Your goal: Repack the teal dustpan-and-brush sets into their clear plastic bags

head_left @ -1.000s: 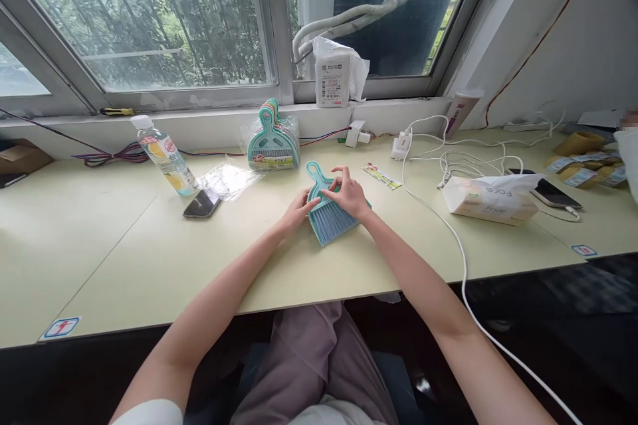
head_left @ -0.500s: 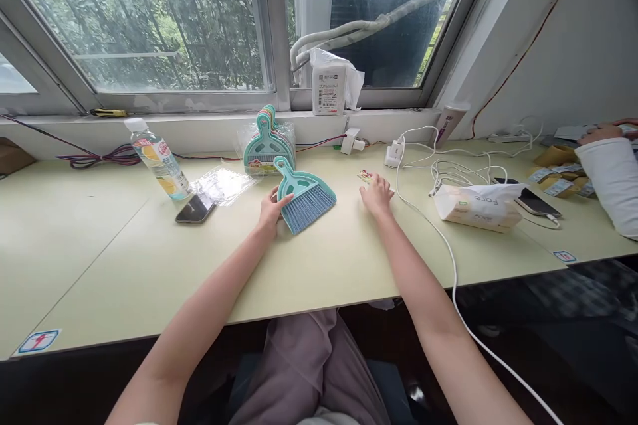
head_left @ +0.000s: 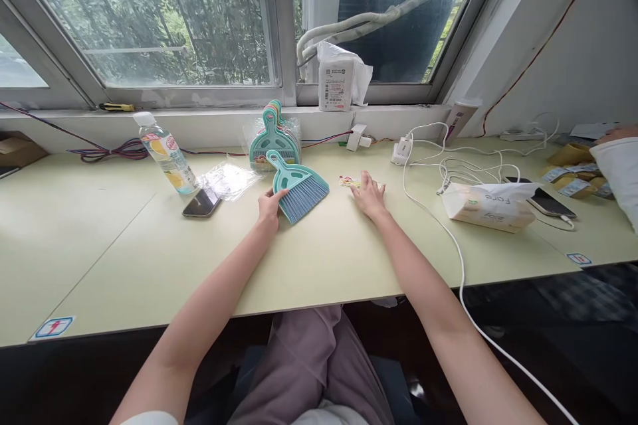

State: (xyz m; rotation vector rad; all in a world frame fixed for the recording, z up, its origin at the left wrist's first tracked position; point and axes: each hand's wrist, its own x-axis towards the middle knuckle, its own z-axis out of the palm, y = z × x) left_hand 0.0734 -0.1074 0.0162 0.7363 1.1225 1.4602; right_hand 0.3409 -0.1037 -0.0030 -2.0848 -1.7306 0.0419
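In the head view, my left hand (head_left: 270, 207) grips the left edge of a teal dustpan and brush set (head_left: 299, 190), thumb on top. The set is tilted, handle up to the left, with its grey-blue bristles facing me. My right hand (head_left: 369, 196) is open over a small colourful printed card (head_left: 348, 181), its fingers spread and touching the card on the table. The right part of the card is hidden under the fingers. Behind the held set, a stack of similar dustpans (head_left: 273, 139) stands in clear plastic against the wall.
On the left are a drink bottle (head_left: 167, 156), a phone (head_left: 201, 203) and a clear plastic bag (head_left: 230, 179). To the right lie a tissue pack (head_left: 488, 206), a white cable (head_left: 451, 242) and a charger (head_left: 401, 151). A co-worker's sleeve (head_left: 621, 172) shows at the right edge.
My right hand and the card have shifted left across the table, toward the dustpan set. The held set has moved slightly left. The view has turned a little left.
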